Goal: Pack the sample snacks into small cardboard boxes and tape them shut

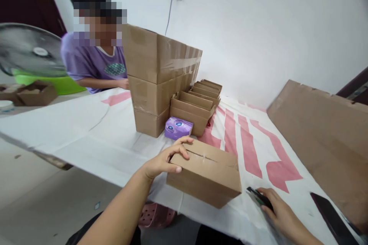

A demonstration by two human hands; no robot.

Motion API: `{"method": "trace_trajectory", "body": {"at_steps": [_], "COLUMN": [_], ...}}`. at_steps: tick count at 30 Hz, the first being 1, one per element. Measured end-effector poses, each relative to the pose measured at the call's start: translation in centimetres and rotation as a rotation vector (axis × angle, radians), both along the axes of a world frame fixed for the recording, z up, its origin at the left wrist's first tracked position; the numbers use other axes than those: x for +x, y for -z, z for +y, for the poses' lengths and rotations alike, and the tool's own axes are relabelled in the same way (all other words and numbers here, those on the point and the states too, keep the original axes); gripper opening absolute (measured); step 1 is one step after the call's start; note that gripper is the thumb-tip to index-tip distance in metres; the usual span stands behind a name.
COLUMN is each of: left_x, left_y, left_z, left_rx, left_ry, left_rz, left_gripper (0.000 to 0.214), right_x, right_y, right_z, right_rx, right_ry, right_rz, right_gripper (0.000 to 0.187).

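Note:
My left hand grips the left end of a small closed cardboard box that rests near the table's front edge, fingers over its top and thumb on its side. Lower right, my right hand lies on the white-and-pink sheet, its fingers closed on a dark tool that I cannot make out clearly. A small purple box stands just behind the cardboard box.
A row of open small cartons and a tall stack of big cartons stand further back. A person in a purple shirt sits across. Flat cardboard lies right, a dark phone beside it, a fan at left.

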State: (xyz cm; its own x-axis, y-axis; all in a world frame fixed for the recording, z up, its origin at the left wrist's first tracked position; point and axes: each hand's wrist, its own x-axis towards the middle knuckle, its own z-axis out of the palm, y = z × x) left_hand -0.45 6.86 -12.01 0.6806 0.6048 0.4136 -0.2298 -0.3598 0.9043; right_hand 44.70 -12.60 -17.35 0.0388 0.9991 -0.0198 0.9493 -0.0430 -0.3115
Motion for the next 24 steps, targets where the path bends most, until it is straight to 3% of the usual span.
{"method": "trace_trajectory", "body": {"at_steps": [2,5,8,10,14,17,20,24], "left_x": [0.4,0.9,1.2,1.3,1.5,1.5,1.5,1.5], "left_y": [0.1,0.2,0.4,0.4,0.6,0.9,1.2,1.4], "left_z": [-0.2,-0.4,-0.5,-0.6,-0.7,-0.7,-0.5,-0.3], "left_rx": [-0.034,-0.074,-0.081,-0.083,-0.106,-0.104,-0.094,-0.07], "left_ry": [0.005,-0.024,-0.067,-0.087,-0.093,-0.087,-0.088,-0.096], "left_rz": [-0.029,-0.053,-0.078,-0.095,-0.109,-0.122,-0.122,-0.127], "left_gripper": [0.044,0.044,0.048,0.058,0.071,0.074,0.075,0.073], "right_x": [-0.1,-2.5,-7.8,-12.0,-19.0,-22.1,-23.2,-22.6], "right_y": [-2.0,-7.1,-12.1,-14.1,-15.1,-15.2,-15.7,-16.5], "right_z": [1.4,4.5,7.5,9.2,12.0,13.4,14.1,13.9], "right_rx": [0.134,0.363,0.506,0.582,0.628,0.602,0.604,0.608], "right_ry": [0.017,-0.035,-0.25,-0.45,-0.716,-0.764,-0.798,-0.87], "right_rz": [-0.011,-0.052,-0.131,-0.219,-0.443,-0.582,-0.648,-0.715], "right_gripper": [0.041,0.039,0.036,0.037,0.042,0.042,0.041,0.039]}}
